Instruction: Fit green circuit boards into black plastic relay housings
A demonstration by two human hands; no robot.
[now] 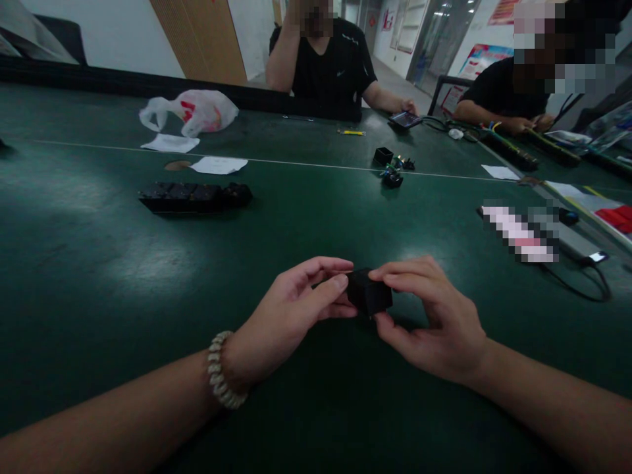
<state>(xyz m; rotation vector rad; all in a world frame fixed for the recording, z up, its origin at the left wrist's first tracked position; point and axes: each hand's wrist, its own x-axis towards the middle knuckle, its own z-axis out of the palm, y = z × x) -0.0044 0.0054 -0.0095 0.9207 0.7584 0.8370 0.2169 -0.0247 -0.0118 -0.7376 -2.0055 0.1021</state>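
Observation:
A small black box-shaped piece is held between both hands, just above the green tabletop. My left hand grips its left side with thumb and fingers, and a beaded bracelet circles that wrist. From the right, my right hand pinches the same piece, with fingers on its top and the thumb at its lower edge. Further off to the left lies a row of black box-like blocks. Beyond the hands sit an open black box and small parts with wires.
A plastic bag and paper sheets lie at the far left. On the right are a blurred phone-like item and a black cable. Two people sit across the table, one with a hand at a phone.

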